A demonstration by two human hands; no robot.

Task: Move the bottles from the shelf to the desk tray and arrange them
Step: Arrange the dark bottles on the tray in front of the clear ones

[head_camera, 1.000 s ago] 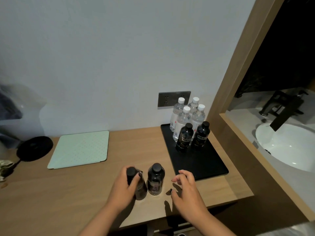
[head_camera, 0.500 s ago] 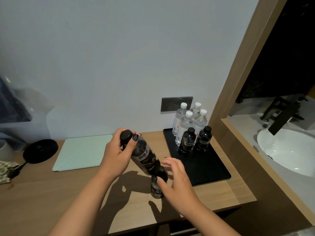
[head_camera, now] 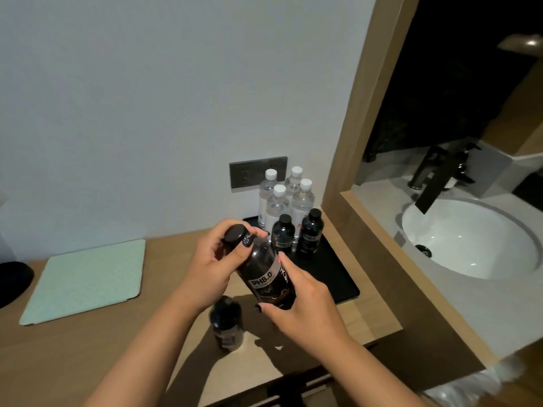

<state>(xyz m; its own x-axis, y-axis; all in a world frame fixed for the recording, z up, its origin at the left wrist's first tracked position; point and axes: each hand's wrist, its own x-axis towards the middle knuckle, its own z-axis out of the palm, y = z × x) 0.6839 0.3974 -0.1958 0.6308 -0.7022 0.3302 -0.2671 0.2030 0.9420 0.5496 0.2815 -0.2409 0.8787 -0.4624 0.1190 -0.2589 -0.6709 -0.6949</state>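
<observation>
A dark bottle [head_camera: 264, 274] labelled PH8.0 is tilted in the air above the desk's front. My left hand [head_camera: 210, 264] grips its neck just under the black cap. My right hand [head_camera: 305, 301] grips its lower body. Below them a second dark bottle [head_camera: 226, 324] stands upright on the wooden desk [head_camera: 88, 348]. The black tray [head_camera: 335, 271] lies at the desk's right end. At its back stand two dark bottles [head_camera: 296, 233] and, behind them, several clear water bottles [head_camera: 283, 195] with white caps.
A pale green mat [head_camera: 85, 277] lies on the desk's left part, with a black round object [head_camera: 13, 279] at the far left. A wall socket [head_camera: 255, 174] sits behind the bottles. To the right, past a wooden frame [head_camera: 361, 118], is a white sink [head_camera: 467, 236] with a black tap.
My left hand lifted one dark bottle off the desk and tilted it. My right hand came up and took hold of its lower body. The other dark bottle stayed on the desk.
</observation>
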